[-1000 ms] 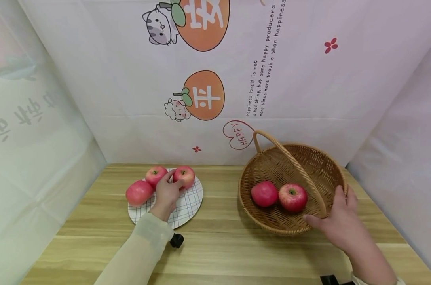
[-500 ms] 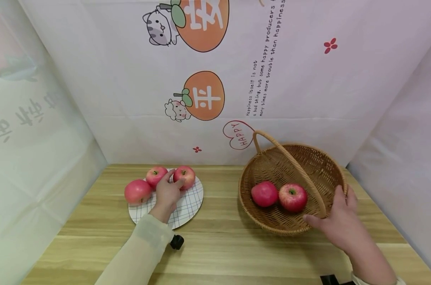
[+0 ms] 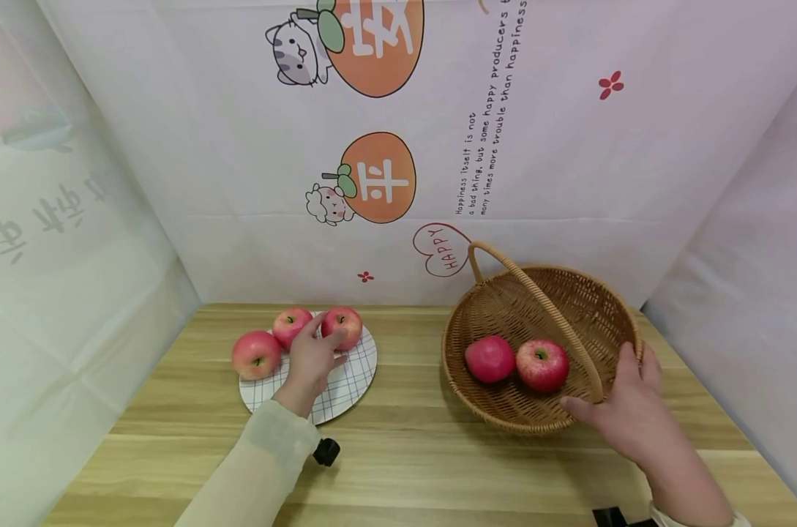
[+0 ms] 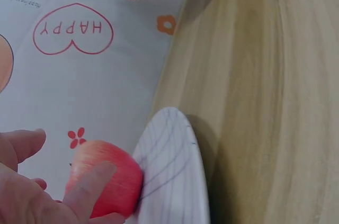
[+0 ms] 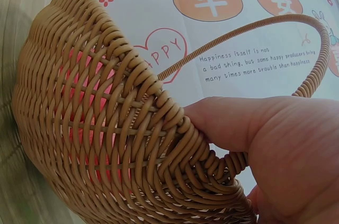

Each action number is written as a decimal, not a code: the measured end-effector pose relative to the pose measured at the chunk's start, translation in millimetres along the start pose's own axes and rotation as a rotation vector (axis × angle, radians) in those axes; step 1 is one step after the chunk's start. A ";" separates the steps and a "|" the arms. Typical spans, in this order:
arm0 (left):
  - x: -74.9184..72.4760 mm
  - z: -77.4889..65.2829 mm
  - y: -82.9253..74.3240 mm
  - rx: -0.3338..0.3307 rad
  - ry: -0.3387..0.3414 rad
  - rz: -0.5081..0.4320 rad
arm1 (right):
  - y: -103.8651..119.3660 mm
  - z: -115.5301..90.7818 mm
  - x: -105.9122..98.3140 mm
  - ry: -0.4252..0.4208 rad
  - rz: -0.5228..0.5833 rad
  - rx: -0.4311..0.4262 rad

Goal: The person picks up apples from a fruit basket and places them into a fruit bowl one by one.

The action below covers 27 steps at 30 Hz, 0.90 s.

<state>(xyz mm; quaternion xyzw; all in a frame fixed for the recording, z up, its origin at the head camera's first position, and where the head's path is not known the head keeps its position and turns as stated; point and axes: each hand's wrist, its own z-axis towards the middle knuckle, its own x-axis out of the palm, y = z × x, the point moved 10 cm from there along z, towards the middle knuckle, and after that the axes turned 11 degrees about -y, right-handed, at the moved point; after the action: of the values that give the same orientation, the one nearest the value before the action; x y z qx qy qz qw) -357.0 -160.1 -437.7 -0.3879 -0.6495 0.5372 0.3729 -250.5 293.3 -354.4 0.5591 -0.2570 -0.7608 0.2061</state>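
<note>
My left hand (image 3: pixel 311 359) is over a round checked plate (image 3: pixel 342 391), its fingers at the rightmost red apple (image 3: pixel 347 327). In the left wrist view one finger lies across that apple (image 4: pixel 124 181), while another stands apart from it; the fingers look spread and fairly straight. Two more apples are left of the hand: one apple (image 3: pixel 291 322) at the back and one apple (image 3: pixel 256 356) at the plate's left edge. My right hand (image 3: pixel 635 413) grips the rim of a wicker basket (image 3: pixel 596 315) by the base of its handle. Inside sit a dark pink apple (image 3: pixel 489 359) and a red apple (image 3: pixel 543 364).
The wooden table (image 3: pixel 398 468) runs between plate and basket. A printed white cloth (image 3: pixel 543 146) rises behind it, and pale cloth (image 3: pixel 62 307) hangs at both sides. The basket's tall handle (image 3: pixel 536 293) arches over its opening.
The apple at the plate's left edge has rolled, so its stem now faces me. My left hand has shifted very slightly, its thumb spread further out. The right hand and basket stay still.
</note>
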 end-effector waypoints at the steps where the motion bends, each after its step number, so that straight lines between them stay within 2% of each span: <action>1: 0.4 -1.8 -2.4 0.001 0.010 0.009 | -0.2 -0.3 0.2 0.001 0.004 0.000; 8: -1.9 -13.3 -14.5 -0.016 0.048 0.064 | 0.1 1.0 -0.2 0.012 -0.008 0.010; 11: 4.0 -21.2 -22.2 -0.001 0.075 0.037 | -0.1 1.6 -0.4 0.017 -0.012 0.016; 18: 34.4 -49.6 -43.2 0.020 0.207 -0.087 | 1.3 0.9 -0.2 0.006 -0.005 0.011; 24: 63.1 -72.9 -47.9 0.022 0.359 -0.124 | 0.8 1.7 -0.3 0.013 -0.006 0.013; 27: 75.4 -81.7 -46.8 0.006 0.409 -0.145 | 0.5 1.7 0.0 0.016 -0.012 0.016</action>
<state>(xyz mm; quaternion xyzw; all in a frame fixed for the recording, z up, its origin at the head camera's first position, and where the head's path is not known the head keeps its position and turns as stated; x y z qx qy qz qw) -319.9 -64.2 -374.6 -0.4400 -0.5851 0.4208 0.5358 -252.0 293.1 -353.7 0.5685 -0.2581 -0.7554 0.1989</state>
